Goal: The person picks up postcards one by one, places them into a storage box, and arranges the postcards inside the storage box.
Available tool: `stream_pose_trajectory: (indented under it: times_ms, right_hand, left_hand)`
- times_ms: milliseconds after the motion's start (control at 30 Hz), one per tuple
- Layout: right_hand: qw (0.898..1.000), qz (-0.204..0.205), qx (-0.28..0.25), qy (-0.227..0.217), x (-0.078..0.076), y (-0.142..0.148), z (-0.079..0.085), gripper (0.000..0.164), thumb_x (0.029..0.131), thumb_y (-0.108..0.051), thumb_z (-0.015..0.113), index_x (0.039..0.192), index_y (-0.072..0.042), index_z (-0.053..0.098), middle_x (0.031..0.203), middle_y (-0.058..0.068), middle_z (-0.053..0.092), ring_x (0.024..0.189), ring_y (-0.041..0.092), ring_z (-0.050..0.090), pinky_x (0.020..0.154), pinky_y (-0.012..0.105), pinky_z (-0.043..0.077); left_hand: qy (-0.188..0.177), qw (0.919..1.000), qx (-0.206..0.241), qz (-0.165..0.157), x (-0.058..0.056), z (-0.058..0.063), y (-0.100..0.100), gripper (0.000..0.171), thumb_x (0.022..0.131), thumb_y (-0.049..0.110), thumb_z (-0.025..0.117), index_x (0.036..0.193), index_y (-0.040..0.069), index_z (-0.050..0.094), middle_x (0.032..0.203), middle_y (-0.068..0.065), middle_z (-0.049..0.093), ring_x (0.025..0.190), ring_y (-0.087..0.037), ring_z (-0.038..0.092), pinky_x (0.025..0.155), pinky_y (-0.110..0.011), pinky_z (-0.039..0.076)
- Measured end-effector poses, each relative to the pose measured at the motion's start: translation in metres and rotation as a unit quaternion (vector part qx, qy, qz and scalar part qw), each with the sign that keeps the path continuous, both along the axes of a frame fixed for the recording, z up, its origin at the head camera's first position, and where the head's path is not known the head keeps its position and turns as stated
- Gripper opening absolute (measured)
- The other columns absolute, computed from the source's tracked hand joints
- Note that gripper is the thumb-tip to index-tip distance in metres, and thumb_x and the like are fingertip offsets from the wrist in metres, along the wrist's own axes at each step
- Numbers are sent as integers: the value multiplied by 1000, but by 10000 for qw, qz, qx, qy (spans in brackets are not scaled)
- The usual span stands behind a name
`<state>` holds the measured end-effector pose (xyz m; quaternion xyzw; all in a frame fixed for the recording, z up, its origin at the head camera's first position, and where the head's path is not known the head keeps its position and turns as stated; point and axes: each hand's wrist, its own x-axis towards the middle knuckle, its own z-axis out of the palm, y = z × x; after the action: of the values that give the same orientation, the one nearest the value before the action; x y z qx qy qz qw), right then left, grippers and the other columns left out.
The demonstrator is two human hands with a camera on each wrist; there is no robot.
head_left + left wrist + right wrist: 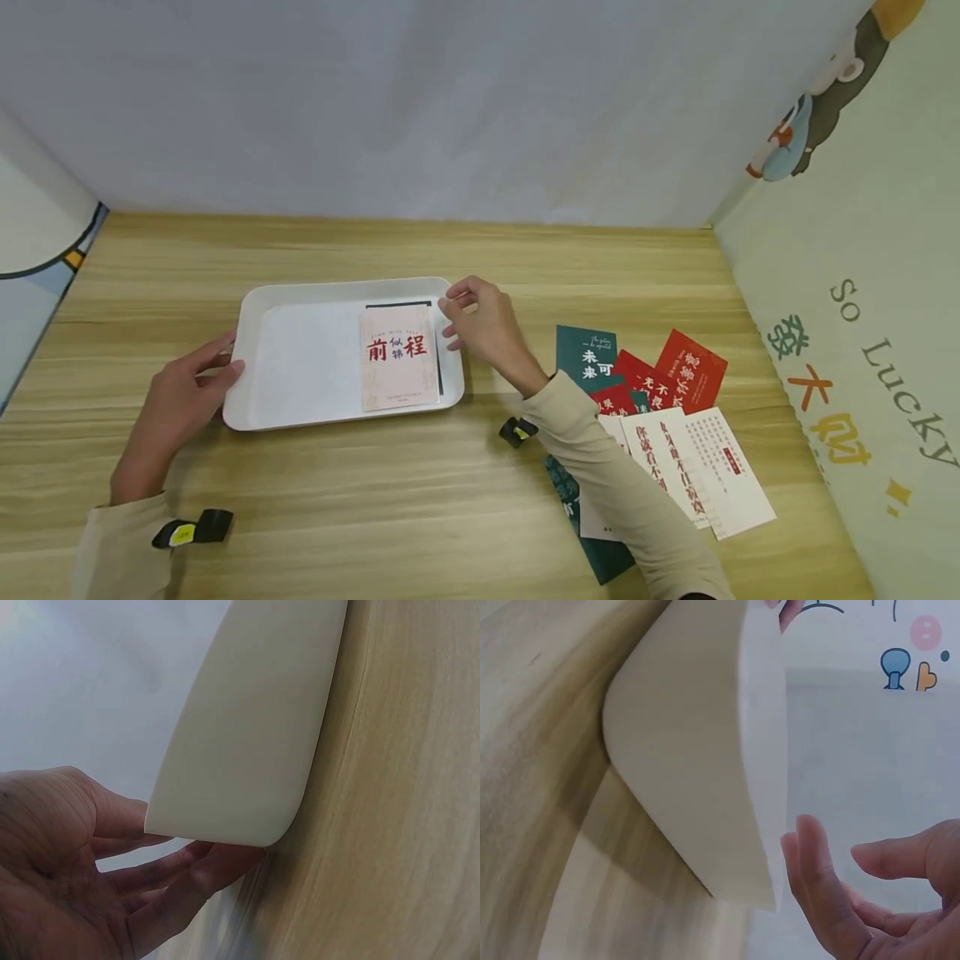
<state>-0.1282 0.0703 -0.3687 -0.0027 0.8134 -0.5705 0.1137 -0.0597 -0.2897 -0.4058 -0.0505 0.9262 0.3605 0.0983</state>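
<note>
Wears a plain beige left sleeve (123, 546) and a creased, matching right sleeve (626, 483), carries a black left wrist device (214, 526) with a yellow label (182, 534) and a black right wrist device (514, 432), and leaves left hand (171, 400) and right hand (486, 323) bare.

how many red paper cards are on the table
3 visible: the rightmost red paper card, the middle red paper card and the leftmost red paper card, clustered right of the white rectangular tray. Others may be hidden beneath these or the beige right sleeve.
</note>
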Motion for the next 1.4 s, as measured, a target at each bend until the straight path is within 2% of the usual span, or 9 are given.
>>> stream_pose_trajectory:
  times_ms: [233, 367, 467, 633, 767, 933, 1167, 1400]
  right_hand:
    - [9998, 59, -4, -179, 1, 7, 4, 20, 105, -13, 63, 118, 3, 64, 110, 23, 68, 85, 43, 76, 68, 45, 65]
    - [9997, 80, 50, -244, 2, 9, -1, 20, 104, -13, 64, 118, 2, 65, 106, 20, 68, 82, 40, 76, 66, 43, 65]
    - [9997, 136, 65, -210, 3, 11, -3, 20, 104, -12, 64, 118, 2, 64, 105, 19, 69, 79, 37, 76, 65, 41, 65]
    - [9996, 230, 122, -69, 5, 18, -4, 20, 104, -11, 64, 118, 4, 65, 105, 21, 70, 72, 32, 75, 67, 47, 64]
    - [9996, 231, 171, 29, 6, 27, -6, 20, 103, -10, 65, 116, 5, 65, 101, 21, 71, 73, 36, 75, 67, 49, 64]
    - [9997, 210, 139, -57, 9, 37, -10, 21, 101, -9, 66, 115, 6, 65, 99, 20, 70, 79, 42, 76, 67, 46, 64]
    - [9995, 203, 190, -116, 16, 58, -13, 24, 101, -9, 67, 117, 8, 64, 106, 27, 70, 80, 39, 76, 65, 41, 64]
    - [9981, 90, 412, -450, 22, 84, -12, 24, 103, -11, 67, 120, 5, 64, 111, 24, 69, 86, 42, 75, 68, 39, 65]
  left_hand:
    - [-73, 10000, 33, 53, -2, 0, 1, 58, 112, 25, 49, 161, -3, 33, 144, -44, 49, 128, -62, 53, 98, -68, 50]
    - [-93, 9999, 32, 84, -1, -1, 3, 58, 112, 25, 49, 161, -2, 33, 144, -44, 49, 128, -62, 53, 97, -67, 51]
    - [-122, 9999, 29, 111, -1, -1, 4, 58, 112, 25, 49, 161, -1, 33, 144, -44, 48, 128, -63, 52, 98, -68, 50]
    - [-178, 9997, -12, 148, 0, -1, 4, 59, 112, 25, 48, 162, -1, 31, 145, -44, 47, 129, -64, 50, 99, -69, 49]
    - [-239, 9996, -30, 174, 1, -2, 3, 60, 112, 27, 47, 163, 0, 29, 146, -44, 46, 130, -65, 49, 99, -69, 48]
    - [-223, 9996, -45, 182, 2, -2, 1, 59, 112, 26, 47, 162, -2, 29, 146, -45, 45, 130, -65, 49, 99, -69, 48]
    - [-139, 9998, -67, 110, 2, -2, 2, 58, 113, 25, 47, 161, -3, 30, 145, -46, 45, 128, -66, 49, 98, -70, 47]
    - [-123, 9999, -83, 70, 0, -1, 5, 58, 112, 24, 47, 161, -3, 29, 144, -46, 46, 128, -65, 50, 98, -69, 48]
